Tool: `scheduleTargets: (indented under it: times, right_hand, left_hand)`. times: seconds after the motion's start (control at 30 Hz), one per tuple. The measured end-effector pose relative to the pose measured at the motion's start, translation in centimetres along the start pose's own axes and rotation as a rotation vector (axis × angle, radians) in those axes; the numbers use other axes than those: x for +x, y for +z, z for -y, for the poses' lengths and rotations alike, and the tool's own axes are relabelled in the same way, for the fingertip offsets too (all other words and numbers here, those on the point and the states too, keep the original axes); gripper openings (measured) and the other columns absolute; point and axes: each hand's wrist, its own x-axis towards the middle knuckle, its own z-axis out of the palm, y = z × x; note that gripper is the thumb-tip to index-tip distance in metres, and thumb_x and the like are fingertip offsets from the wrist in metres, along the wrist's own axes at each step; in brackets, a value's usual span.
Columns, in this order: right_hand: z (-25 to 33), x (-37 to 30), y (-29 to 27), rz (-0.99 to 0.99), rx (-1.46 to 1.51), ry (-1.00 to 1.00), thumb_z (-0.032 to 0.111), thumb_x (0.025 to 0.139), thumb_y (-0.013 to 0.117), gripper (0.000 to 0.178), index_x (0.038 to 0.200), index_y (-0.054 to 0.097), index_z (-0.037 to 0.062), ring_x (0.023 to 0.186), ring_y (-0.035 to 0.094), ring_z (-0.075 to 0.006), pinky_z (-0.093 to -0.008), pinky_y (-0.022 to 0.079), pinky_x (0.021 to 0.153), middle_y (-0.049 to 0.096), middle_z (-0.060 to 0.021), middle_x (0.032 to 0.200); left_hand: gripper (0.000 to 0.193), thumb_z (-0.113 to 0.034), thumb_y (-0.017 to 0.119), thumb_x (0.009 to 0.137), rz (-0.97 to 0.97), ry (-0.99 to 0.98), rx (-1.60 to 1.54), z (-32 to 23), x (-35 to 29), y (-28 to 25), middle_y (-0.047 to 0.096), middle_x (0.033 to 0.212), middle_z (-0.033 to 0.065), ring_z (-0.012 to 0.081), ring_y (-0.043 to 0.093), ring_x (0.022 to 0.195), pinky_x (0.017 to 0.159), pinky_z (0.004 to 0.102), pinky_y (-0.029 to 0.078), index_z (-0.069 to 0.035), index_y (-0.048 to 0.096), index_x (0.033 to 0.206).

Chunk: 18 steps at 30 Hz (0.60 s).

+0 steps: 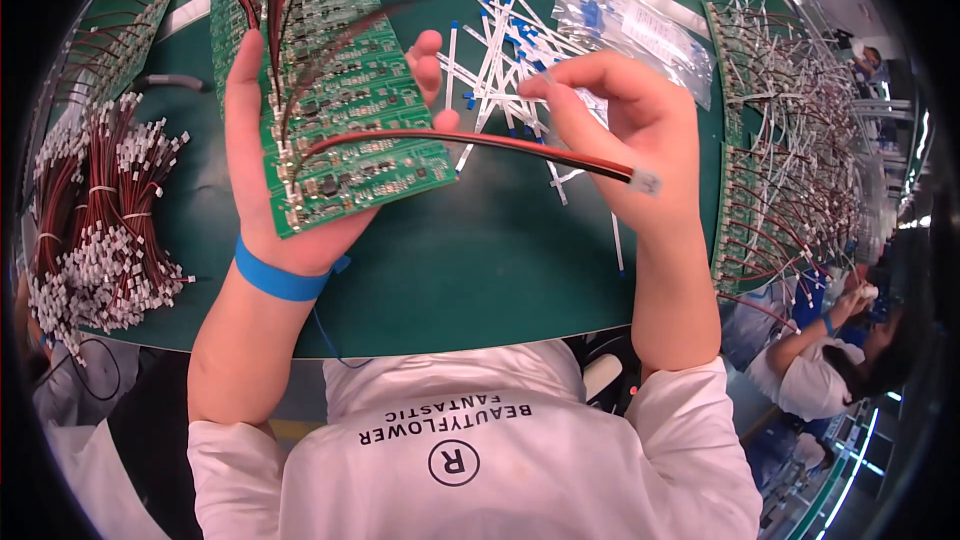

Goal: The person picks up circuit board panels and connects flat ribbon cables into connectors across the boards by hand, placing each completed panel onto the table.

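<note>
My left hand (290, 230) is closed around a green circuit board panel (350, 90), with the thumb along its left edge and fingertips showing past the right edge. Red and black wire leads (430, 137) rise from connectors along the panel's left side. One lead arches rightward, and its white plug (645, 181) lies in front of my right hand (630, 130). Thumb and index finger of that hand are pinched together above a loose pile of white flat ribbon cables (500, 70) with blue ends. Whatever is between those fingertips is too small to make out.
Bundled red-black leads with white plugs (105, 220) lie at left, near another wired board (120, 50). A clear plastic bag (640, 30) sits behind the ribbon cables. Wired boards (760, 160) line the right side. A blue strap (280, 275) circles my left wrist. Another person (820, 365) works at far right.
</note>
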Motion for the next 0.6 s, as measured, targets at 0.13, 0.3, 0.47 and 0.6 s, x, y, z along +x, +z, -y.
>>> scheduleTargets:
  times: [0.13,0.3,0.47,0.6]
  right_hand:
    - [0.8,-1.0,0.0,0.102,0.193,0.110,0.002,0.078,0.062,0.004,0.082,0.062,0.0002,0.066,0.056,-0.0087,-0.0218,0.044,0.063,0.060,-0.0022,0.072]
    - [1.0,-1.5,1.2,0.196,-0.029,-0.015,-0.001,0.080,0.061,0.004,0.084,0.062,-0.0010,0.054,0.047,-0.0082,-0.0228,0.036,0.048,0.054,-0.0031,0.067]
    - [0.8,-2.6,0.4,0.116,-0.057,-0.056,-0.006,0.080,0.058,0.008,0.088,0.061,-0.0044,0.073,0.056,-0.0185,-0.0263,0.043,0.069,0.059,-0.0113,0.081]
    - [1.0,-2.5,0.4,0.255,0.107,0.225,-0.006,0.087,0.050,0.009,0.093,0.057,-0.0031,0.074,0.054,-0.0120,-0.0214,0.043,0.067,0.052,-0.0056,0.083]
  left_hand:
    - [0.071,-0.057,0.040,0.089,-0.042,-0.008,0.116,1.2,0.5,-0.2,0.038,0.136,0.0211,0.0328,0.050,0.111,0.088,0.0541,0.046,-0.007,0.034,0.138]
    - [0.064,-0.060,0.042,0.086,-0.131,-0.104,0.058,1.4,0.0,0.4,0.057,0.114,0.0179,0.0315,0.062,0.088,0.073,0.0517,0.053,-0.011,0.046,0.126]
    - [0.053,-0.057,0.048,0.086,-0.083,-0.206,-0.042,2.6,0.7,-0.9,0.061,0.108,0.0105,0.0262,0.064,0.083,0.064,0.0473,0.054,-0.019,0.048,0.123]
    - [0.058,-0.063,0.048,0.083,-0.056,-0.225,-0.027,2.2,-0.4,-1.5,0.059,0.104,0.0048,0.0210,0.062,0.083,0.065,0.0426,0.053,-0.017,0.051,0.120]
